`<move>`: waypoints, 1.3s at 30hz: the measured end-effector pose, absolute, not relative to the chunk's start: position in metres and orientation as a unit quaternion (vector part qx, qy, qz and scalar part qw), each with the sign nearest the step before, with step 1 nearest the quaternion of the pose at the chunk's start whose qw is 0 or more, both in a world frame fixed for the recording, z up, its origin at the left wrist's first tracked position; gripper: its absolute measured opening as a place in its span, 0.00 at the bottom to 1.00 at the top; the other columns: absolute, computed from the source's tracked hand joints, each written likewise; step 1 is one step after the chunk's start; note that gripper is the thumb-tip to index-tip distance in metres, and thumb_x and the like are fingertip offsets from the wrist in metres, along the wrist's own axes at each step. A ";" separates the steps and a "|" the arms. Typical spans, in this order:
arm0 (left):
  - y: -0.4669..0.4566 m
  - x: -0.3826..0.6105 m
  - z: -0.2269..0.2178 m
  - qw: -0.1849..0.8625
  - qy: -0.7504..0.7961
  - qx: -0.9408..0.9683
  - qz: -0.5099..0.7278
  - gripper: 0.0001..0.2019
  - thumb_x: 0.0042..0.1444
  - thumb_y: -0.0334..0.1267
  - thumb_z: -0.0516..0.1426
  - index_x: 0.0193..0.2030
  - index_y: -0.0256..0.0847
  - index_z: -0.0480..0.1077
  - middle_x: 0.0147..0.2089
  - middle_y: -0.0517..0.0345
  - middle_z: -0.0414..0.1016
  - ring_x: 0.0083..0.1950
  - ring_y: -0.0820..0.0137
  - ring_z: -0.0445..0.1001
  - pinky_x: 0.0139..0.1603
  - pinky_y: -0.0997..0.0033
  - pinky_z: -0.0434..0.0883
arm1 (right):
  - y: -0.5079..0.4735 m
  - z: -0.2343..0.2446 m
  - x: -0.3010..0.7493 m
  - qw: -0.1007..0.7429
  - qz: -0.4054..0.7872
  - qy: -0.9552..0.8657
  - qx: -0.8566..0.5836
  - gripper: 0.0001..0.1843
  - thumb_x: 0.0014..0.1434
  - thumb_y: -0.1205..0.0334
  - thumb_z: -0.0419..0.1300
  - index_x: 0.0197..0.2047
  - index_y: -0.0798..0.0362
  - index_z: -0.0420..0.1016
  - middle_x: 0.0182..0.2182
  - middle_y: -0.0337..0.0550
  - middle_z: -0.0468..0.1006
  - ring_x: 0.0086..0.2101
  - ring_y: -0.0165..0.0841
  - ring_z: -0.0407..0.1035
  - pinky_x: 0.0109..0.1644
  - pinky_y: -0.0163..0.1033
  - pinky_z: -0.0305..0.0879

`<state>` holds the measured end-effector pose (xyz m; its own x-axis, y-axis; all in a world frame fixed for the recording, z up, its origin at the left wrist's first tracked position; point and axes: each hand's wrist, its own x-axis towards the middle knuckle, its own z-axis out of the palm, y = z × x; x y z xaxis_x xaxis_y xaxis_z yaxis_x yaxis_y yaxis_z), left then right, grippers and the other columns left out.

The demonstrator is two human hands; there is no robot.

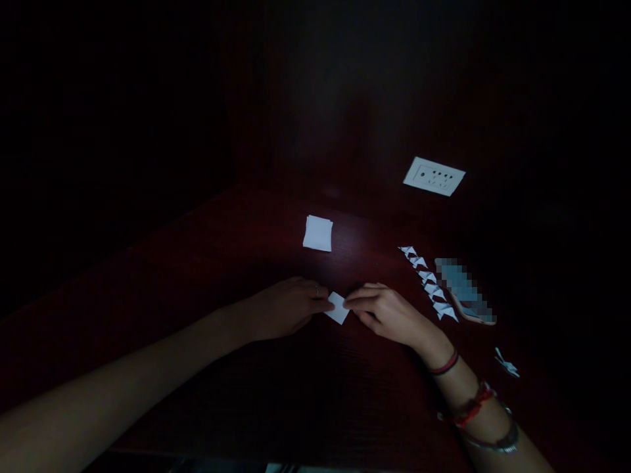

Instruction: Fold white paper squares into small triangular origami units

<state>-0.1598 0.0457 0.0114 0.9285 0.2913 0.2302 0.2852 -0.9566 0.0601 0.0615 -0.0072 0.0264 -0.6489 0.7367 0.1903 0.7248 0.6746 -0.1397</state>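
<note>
A small white square of paper lies at the middle of the dark red table, turned cornerwise between my hands. My left hand grips its left corner with thumb and fingers closed together. On the opposite side, my right hand pinches the right corner. Beyond the hands is a stack of white paper squares, its edges slightly uneven. To the right of my right hand stretches a slanting row of small folded paper pieces.
Beside the folded row lies a phone with a blurred screen. Nearer on the right is another small white folded piece. A white socket plate sits on the dark back panel. The table's front edge shows at the bottom.
</note>
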 end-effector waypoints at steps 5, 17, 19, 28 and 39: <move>0.047 -0.161 0.009 0.005 0.134 0.983 0.121 0.17 0.55 0.29 0.50 0.51 0.45 0.61 0.50 0.57 0.65 0.52 0.67 0.60 0.51 0.65 0.57 | -0.006 0.025 0.060 0.131 0.037 -0.897 -0.420 0.11 0.56 0.69 0.50 0.39 0.53 0.71 0.35 0.42 0.73 0.37 0.30 0.65 0.43 0.38 0.60; 0.041 -0.162 0.009 0.001 0.130 0.985 0.110 0.22 0.55 0.28 0.50 0.55 0.50 0.57 0.57 0.57 0.57 0.58 0.64 0.54 0.54 0.61 0.54 | -0.009 0.028 0.058 0.105 0.037 -0.897 -0.428 0.09 0.57 0.68 0.50 0.37 0.53 0.70 0.31 0.40 0.69 0.33 0.28 0.65 0.40 0.35 0.59; 0.041 -0.162 0.010 -0.001 0.132 0.986 0.105 0.21 0.55 0.28 0.50 0.55 0.50 0.57 0.58 0.56 0.57 0.58 0.64 0.54 0.54 0.60 0.54 | -0.009 0.028 0.057 0.099 0.030 -0.894 -0.435 0.09 0.58 0.67 0.48 0.36 0.54 0.69 0.31 0.41 0.68 0.33 0.28 0.64 0.40 0.35 0.59; 0.039 -0.160 0.011 -0.007 0.134 0.987 0.091 0.22 0.55 0.27 0.50 0.55 0.49 0.56 0.57 0.55 0.57 0.58 0.62 0.54 0.54 0.59 0.55 | -0.008 0.031 0.053 0.058 0.016 -0.891 -0.451 0.12 0.60 0.65 0.43 0.33 0.57 0.65 0.30 0.42 0.67 0.29 0.26 0.62 0.35 0.33 0.58; 0.041 -0.160 0.008 0.001 0.123 0.987 0.101 0.22 0.55 0.27 0.49 0.55 0.48 0.56 0.57 0.54 0.56 0.57 0.63 0.54 0.53 0.60 0.56 | 0.005 0.028 0.059 0.055 0.115 -0.903 -0.410 0.06 0.57 0.67 0.46 0.33 0.57 0.63 0.31 0.42 0.66 0.30 0.27 0.61 0.35 0.32 0.57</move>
<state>-0.1595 0.0411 0.0080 0.9493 0.2438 0.1984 0.2435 -0.9695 0.0264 0.0593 0.0048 0.0279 -0.6576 0.7534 0.0056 0.7279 0.6372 -0.2533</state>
